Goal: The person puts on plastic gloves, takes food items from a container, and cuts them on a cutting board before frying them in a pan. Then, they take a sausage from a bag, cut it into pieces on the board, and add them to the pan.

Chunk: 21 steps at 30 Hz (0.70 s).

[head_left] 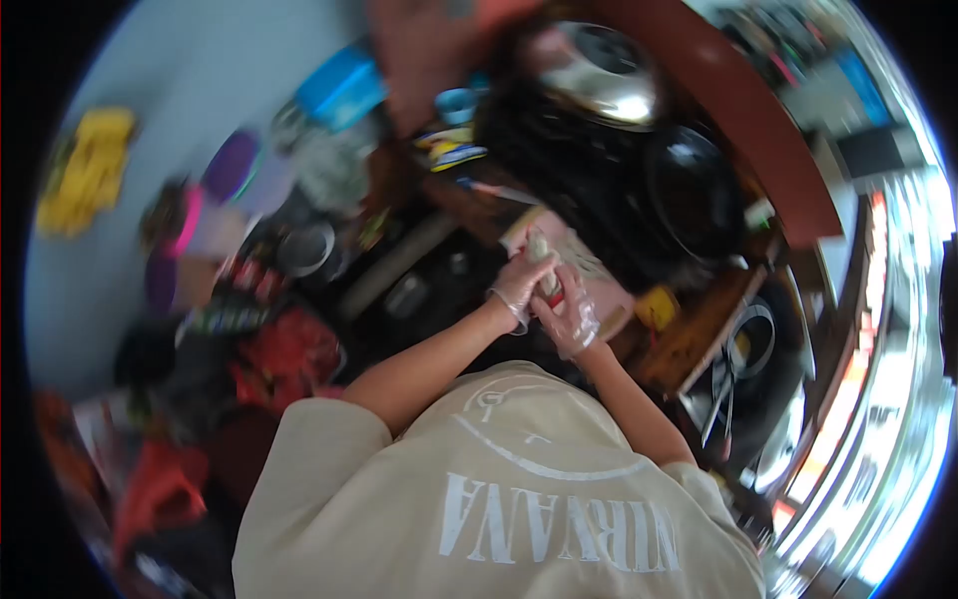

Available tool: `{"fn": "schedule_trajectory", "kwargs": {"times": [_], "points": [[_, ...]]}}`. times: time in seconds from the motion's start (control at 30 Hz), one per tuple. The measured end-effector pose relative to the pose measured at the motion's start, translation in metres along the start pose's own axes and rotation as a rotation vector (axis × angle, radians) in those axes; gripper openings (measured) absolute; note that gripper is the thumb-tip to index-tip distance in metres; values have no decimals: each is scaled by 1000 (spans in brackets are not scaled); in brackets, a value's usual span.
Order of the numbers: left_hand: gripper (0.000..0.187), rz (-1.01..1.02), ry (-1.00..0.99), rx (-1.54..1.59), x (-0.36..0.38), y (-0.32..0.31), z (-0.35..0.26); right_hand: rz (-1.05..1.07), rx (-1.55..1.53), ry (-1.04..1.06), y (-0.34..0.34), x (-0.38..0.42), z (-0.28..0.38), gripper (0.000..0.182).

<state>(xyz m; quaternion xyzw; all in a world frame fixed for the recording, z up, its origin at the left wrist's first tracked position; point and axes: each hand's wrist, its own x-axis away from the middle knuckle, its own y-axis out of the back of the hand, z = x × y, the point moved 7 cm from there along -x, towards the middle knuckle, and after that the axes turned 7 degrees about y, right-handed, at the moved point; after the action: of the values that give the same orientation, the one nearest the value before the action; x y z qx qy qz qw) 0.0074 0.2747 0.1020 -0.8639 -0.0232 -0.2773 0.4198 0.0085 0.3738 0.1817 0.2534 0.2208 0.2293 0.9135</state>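
My left hand (524, 283), in a clear plastic glove, is closed around a pale, whitish-green elongated piece of food (540, 245), whose exact kind I cannot make out. Close against it is my right hand (569, 311), also gloved, with its fingers bent at the lower end of the same piece. A bit of red shows between the hands. Both hands are over a pink cutting board (611, 299), on which pale strips lie. Part of the board is hidden by the hands.
Beyond the board are a dark stove, a lidded silver pot (609, 85) and a black wok (696, 190). A knife-like utensil (499, 190) and a yellow packet (454, 150) lie further left. A yellow item (656, 307) sits right of the board. Tongs (720, 399) are at right.
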Motion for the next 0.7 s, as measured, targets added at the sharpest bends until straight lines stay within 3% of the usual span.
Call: {"fn": "schedule_trajectory", "kwargs": {"times": [0.1,0.17,0.23,0.3,0.37,0.43,0.5,0.53,0.6,0.7], "points": [[57,-223,-136,-17,45,57,-12,328,-20,210,-50,8,30,70],[47,-210,-100,57,67,98,2,438,-43,312,-73,14,43,72],[37,-297,-163,90,96,138,7,708,12,407,-102,23,59,74],[29,-488,-215,188,128,201,18,819,-14,392,-117,31,64,68],[31,-725,-285,226,163,275,19,987,-151,233,-137,47,47,58],[29,-921,-393,165,206,345,2,967,-118,241,-136,47,51,48],[38,-1236,-324,-234,255,388,-38,916,-67,137,-128,40,44,43],[44,-1466,-163,-749,276,421,-60,870,-36,117,-123,36,40,38],[53,-1570,171,-1202,294,471,-89,841,-41,29,-121,37,12,37],[50,-1392,433,-1195,304,520,-103,847,19,-128,-117,37,-18,35]]}}
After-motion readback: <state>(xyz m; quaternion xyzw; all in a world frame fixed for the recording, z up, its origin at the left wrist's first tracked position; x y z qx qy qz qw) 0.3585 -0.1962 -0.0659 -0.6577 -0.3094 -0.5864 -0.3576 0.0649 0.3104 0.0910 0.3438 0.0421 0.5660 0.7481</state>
